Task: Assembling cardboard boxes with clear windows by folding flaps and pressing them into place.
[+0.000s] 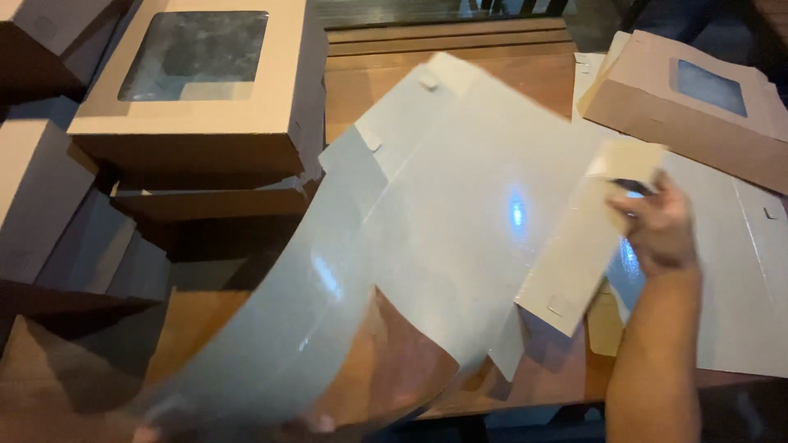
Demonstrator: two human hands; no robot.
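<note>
Wooden table [460,66]: one flat box blank [443,221], right hand [661,226] gripping flap.

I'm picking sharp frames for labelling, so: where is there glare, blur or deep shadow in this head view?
Head view: glare spots shine on the glossy flat box blank, brightest beside the right hand; the blank's near edge and the left hand are motion-blurred; the stacked window boxes cast dark shadows at left.
</note>
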